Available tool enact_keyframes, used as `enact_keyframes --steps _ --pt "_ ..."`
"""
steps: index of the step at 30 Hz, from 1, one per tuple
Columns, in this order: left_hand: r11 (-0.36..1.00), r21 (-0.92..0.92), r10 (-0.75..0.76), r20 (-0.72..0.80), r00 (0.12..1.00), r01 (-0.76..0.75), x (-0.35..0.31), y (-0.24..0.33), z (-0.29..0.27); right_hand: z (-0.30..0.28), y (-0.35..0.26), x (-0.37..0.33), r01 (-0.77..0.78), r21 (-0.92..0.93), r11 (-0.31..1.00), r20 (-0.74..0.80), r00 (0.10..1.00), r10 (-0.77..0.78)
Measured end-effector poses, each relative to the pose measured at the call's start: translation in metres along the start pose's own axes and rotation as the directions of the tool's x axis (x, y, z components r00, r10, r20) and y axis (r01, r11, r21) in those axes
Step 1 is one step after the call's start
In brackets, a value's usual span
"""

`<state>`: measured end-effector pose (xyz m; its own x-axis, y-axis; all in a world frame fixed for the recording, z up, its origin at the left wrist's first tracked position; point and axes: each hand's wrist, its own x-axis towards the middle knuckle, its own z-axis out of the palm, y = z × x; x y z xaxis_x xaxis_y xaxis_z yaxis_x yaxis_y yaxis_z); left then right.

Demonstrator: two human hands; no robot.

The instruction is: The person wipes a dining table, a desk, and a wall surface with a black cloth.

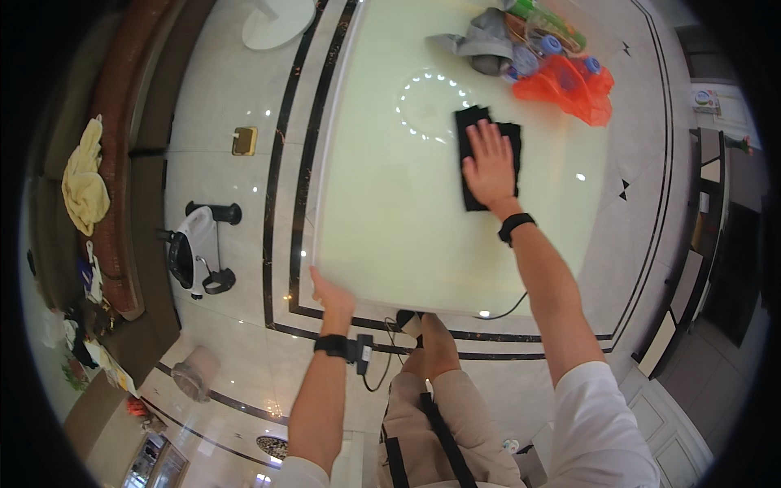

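Note:
A folded black cloth [468, 167] lies on the pale greenish-white tabletop [390, 220]. Flat on top of it is my right hand [490, 169], fingers stretched out and slightly apart, pressing the cloth against the surface. My left hand [333, 298] rests at the near left corner of the table; one finger stretches along the edge and the others are mostly hidden. Each wrist wears a black band, and a small black device [364, 355] hangs by the left one.
At the table's far right sit an orange-red plastic bag [569, 88], bottles with blue caps [551, 45], a grey crumpled item [484, 47] and a green package [553, 23]. A dark cable [512, 307] crosses the near edge. On the floor to the left stands a white-and-black appliance [195, 250].

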<state>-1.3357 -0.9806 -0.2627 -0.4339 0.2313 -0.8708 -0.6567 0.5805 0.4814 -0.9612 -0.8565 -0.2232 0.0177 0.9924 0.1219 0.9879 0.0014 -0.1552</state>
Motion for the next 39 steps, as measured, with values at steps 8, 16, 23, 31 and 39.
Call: enact_keyframes --steps 8,16,23,31,39 --pt "0.960 0.245 -0.021 -0.410 0.912 0.133 -0.063 0.025 0.044 0.012 0.043 0.050 -0.125 -0.098 0.987 -0.091 0.989 0.116" --pt "0.922 0.375 0.014 -0.283 0.959 0.097 -0.051 0.017 0.028 0.013 -0.045 0.016 -0.209 -0.138 0.968 -0.100 0.975 0.196" --pt "0.915 0.060 -0.401 0.229 0.887 0.399 -0.009 0.025 -0.014 0.012 -0.283 -0.080 -0.006 0.295 0.956 0.176 0.983 -0.048" --pt "0.751 0.641 -0.103 0.351 0.931 -0.158 0.002 0.105 -0.061 0.012 -0.322 -0.103 0.023 0.347 0.938 0.113 0.991 -0.066" --pt "0.515 0.711 0.099 0.505 0.857 -0.478 -0.003 0.073 0.016 -0.006 -0.201 -0.121 -0.249 0.185 0.951 0.118 0.966 0.230"
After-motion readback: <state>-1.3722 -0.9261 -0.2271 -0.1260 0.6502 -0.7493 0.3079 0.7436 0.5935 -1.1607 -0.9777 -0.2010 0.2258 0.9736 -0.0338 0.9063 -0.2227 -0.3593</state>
